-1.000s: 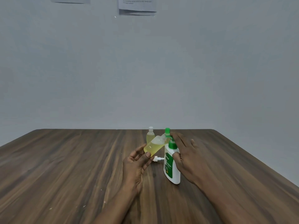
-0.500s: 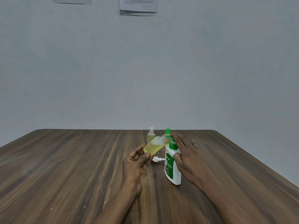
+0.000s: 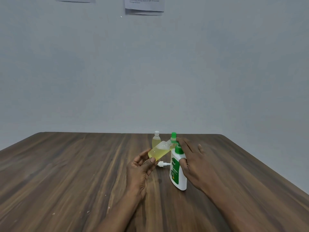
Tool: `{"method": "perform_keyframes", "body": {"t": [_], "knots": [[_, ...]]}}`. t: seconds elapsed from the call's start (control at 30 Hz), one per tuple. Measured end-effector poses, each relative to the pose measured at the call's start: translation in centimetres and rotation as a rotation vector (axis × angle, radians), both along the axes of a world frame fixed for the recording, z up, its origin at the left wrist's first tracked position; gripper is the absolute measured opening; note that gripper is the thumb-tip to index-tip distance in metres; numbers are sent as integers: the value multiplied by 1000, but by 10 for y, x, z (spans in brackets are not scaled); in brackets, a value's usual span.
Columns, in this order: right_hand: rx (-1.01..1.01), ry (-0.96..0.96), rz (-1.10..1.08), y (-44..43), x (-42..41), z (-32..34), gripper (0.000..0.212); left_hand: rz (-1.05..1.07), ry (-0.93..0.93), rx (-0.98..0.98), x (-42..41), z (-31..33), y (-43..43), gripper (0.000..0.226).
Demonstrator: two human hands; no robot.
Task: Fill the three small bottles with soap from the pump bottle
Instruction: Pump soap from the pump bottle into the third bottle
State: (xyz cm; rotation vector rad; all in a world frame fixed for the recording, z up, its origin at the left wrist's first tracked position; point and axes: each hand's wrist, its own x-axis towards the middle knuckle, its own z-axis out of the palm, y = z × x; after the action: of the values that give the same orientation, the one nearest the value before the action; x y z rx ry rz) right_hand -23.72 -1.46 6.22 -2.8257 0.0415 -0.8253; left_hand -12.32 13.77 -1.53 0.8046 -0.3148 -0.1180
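Observation:
My left hand [image 3: 139, 169] grips a small clear bottle [image 3: 159, 150] partly filled with yellow soap, tilted with its open neck against the spout of the pump bottle. The white pump bottle [image 3: 177, 171] with green label and green pump stands upright. My right hand [image 3: 192, 158] rests on its pump head, thumb against its side. Behind stand a small bottle with a white cap [image 3: 156, 139] holding yellow soap, and a small bottle with a green cap [image 3: 173, 136], mostly hidden. A loose white cap [image 3: 162, 164] lies on the table between my hands.
The brown wooden table [image 3: 66, 173] spreads wide to the left and right; its far edge meets a grey wall. Papers [image 3: 144, 5] hang high on the wall.
Almost nothing differs: both hands and the bottles keep the same pose, the tilted bottle staying at the pump spout.

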Motion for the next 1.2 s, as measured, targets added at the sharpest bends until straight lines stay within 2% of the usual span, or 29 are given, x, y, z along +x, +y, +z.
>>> {"method": "perform_keyframes", "body": {"t": [0.4, 1.2], "knots": [[25, -38, 6, -2, 2, 0, 64, -2, -8, -11, 4, -1, 2, 50], [19, -17, 6, 1, -3, 3, 62, -6, -16, -5, 1, 1, 2, 47]]}}
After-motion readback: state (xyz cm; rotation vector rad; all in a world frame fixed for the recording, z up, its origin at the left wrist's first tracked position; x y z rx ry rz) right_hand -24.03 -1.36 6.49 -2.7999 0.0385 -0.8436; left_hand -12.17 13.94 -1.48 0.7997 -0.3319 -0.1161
